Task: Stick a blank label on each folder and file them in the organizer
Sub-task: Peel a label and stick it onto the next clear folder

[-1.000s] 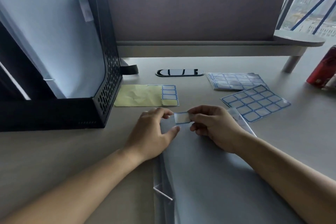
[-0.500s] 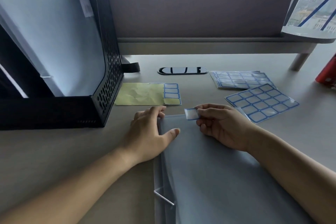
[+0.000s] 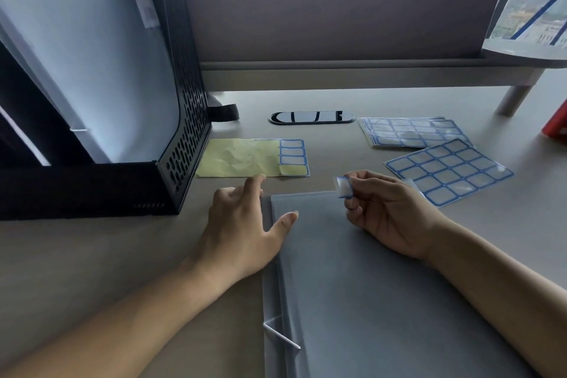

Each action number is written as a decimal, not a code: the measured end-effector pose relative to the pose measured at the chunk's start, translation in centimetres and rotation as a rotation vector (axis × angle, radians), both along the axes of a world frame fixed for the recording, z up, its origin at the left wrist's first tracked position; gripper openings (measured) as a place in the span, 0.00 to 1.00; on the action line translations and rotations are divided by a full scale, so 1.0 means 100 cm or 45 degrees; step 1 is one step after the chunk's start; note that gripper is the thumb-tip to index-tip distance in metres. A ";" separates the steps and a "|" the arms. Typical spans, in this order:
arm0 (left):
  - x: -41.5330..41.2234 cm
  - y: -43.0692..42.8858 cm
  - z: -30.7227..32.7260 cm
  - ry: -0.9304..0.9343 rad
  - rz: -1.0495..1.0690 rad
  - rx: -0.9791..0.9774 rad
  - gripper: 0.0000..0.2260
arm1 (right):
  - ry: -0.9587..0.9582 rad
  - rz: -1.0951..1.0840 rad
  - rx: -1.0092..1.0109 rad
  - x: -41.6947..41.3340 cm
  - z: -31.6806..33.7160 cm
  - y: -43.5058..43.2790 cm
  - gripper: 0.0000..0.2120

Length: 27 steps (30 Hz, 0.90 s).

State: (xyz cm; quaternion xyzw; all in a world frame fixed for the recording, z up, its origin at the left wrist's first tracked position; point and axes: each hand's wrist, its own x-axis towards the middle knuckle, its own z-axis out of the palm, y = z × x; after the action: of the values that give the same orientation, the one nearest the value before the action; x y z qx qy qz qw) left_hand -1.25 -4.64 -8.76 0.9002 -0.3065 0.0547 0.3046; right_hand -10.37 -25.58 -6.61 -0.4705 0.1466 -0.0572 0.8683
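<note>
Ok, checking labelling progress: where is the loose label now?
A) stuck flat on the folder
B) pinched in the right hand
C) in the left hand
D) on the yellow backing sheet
B: the right hand pinches the label at the folder's far edge; the left hand rests open, its thumb on the folder.

Bare desk lies between label sheets right and organizer left; partition blocks the rear.
</note>
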 end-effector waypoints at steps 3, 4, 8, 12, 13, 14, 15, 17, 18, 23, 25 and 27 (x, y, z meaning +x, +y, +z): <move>0.000 0.000 0.000 -0.046 -0.051 0.094 0.34 | -0.056 0.004 0.005 -0.002 0.000 0.001 0.05; 0.001 0.000 0.001 -0.049 -0.074 0.111 0.34 | -0.064 0.008 0.001 -0.003 0.000 0.001 0.05; 0.005 0.000 0.003 -0.005 -0.180 0.154 0.37 | -0.060 0.025 -0.021 -0.002 0.000 0.000 0.03; 0.007 0.000 0.003 0.085 -0.191 0.074 0.39 | -0.044 0.037 -0.040 -0.001 -0.001 0.000 0.02; 0.009 0.000 0.004 0.107 -0.176 0.051 0.39 | -0.043 0.036 -0.043 -0.001 -0.001 0.000 0.03; 0.010 0.000 0.004 0.119 -0.157 0.025 0.38 | -0.041 0.036 -0.045 -0.001 -0.001 0.000 0.03; 0.010 0.000 0.005 0.126 -0.130 -0.003 0.38 | -0.039 0.038 -0.048 0.000 -0.001 0.000 0.04; 0.008 0.000 0.005 0.119 -0.074 -0.052 0.39 | -0.033 0.048 -0.051 0.001 0.000 0.000 0.04; 0.007 0.001 0.005 0.099 -0.062 -0.058 0.40 | -0.032 0.057 -0.054 0.001 0.000 0.000 0.04; 0.002 0.000 0.005 0.017 -0.014 0.034 0.44 | -0.032 0.063 -0.046 0.001 0.000 -0.001 0.02; 0.003 -0.001 0.008 0.088 0.027 0.023 0.44 | -0.038 0.074 -0.051 0.002 0.000 0.000 0.02; 0.003 -0.002 0.011 0.278 0.054 -0.077 0.42 | -0.039 0.087 -0.053 0.002 0.000 -0.001 0.02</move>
State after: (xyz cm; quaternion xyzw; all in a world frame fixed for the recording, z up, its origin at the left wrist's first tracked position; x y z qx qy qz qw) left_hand -0.95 -4.88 -7.62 0.8975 -0.2505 -0.0278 0.3619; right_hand -10.18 -25.63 -6.59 -0.4922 0.1157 -0.0377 0.8619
